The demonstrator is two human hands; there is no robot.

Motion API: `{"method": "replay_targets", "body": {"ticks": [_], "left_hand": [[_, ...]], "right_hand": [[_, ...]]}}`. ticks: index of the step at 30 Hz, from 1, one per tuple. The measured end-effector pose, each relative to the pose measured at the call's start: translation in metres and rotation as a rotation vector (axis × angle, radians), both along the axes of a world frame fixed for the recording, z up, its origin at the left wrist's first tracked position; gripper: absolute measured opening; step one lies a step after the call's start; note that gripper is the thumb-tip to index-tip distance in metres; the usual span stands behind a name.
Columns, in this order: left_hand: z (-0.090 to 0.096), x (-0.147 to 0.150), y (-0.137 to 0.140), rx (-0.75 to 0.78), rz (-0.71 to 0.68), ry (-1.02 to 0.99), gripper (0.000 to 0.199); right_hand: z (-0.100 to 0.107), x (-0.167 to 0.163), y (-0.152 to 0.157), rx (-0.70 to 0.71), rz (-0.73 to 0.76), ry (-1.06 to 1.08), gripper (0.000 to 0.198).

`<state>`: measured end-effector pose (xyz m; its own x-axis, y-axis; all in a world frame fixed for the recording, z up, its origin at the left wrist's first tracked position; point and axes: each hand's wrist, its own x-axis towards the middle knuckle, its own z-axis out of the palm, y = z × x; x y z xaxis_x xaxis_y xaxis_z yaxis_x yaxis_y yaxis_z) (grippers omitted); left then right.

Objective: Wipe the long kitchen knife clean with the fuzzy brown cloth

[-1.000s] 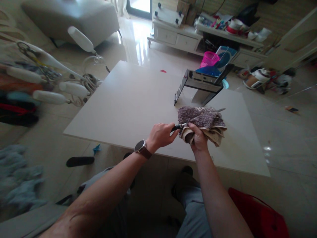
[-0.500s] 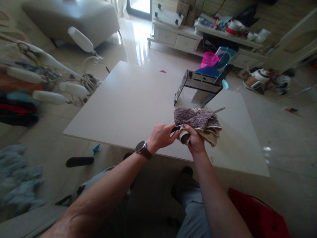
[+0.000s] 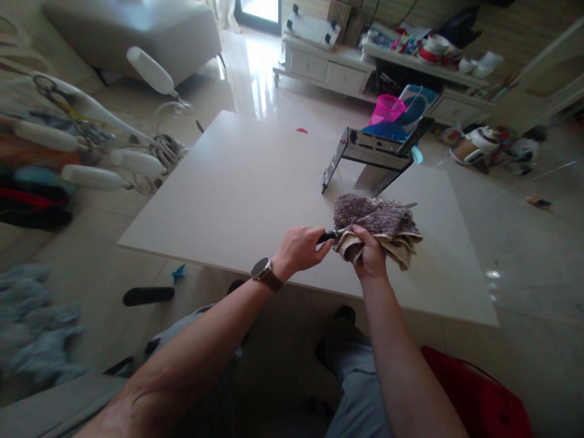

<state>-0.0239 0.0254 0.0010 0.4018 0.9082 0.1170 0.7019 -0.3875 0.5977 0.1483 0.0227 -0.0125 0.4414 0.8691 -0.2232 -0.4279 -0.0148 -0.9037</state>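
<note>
My left hand (image 3: pixel 303 248), with a watch (image 3: pixel 262 267) on its wrist, is closed round the black handle (image 3: pixel 327 236) of a knife. Most of the blade is hidden inside a folded brown and beige towel (image 3: pixel 376 216); a narrow grey tip (image 3: pixel 412 205) pokes out beyond its far right side. My right hand (image 3: pixel 371 255) grips the towel around the blade, thumb on top. Both hands are above the near part of a white table (image 3: pixel 237 182). Just behind the towel stands a metal and black knife holder (image 3: pixel 378 143), with a black handle (image 3: pixel 416 135) sticking up from it.
A small red piece (image 3: pixel 302 130) lies at the table's far edge. Beyond are a pink basket (image 3: pixel 387 109) and a white cabinet (image 3: pixel 326 70). White lamp arms (image 3: pixel 150 72) stand to the left. A red bag (image 3: pixel 474 392) sits on the floor at lower right.
My right hand and the towel have slid right, away from my left hand, along the blade. More of the handle end shows, and less of the tip sticks out.
</note>
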Motion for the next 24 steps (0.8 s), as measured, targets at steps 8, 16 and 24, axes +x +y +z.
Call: {"method": "replay_targets", "body": {"ticks": [8,16,24], "left_hand": [[-0.003,-0.001,0.006,-0.866,-0.101,-0.76,0.041],[0.003,-0.004,0.007,-1.432,-0.123,-1.094,0.042],[0.004,-0.003,0.009,-1.576,-0.132,-1.096,0.042]], "right_hand": [[0.004,-0.009,-0.01,-0.09,0.182,0.008,0.029],[0.004,-0.008,-0.01,-0.047,0.076,-0.075,0.031],[0.01,-0.006,-0.005,0.022,-0.058,-0.009,0.027]]}}
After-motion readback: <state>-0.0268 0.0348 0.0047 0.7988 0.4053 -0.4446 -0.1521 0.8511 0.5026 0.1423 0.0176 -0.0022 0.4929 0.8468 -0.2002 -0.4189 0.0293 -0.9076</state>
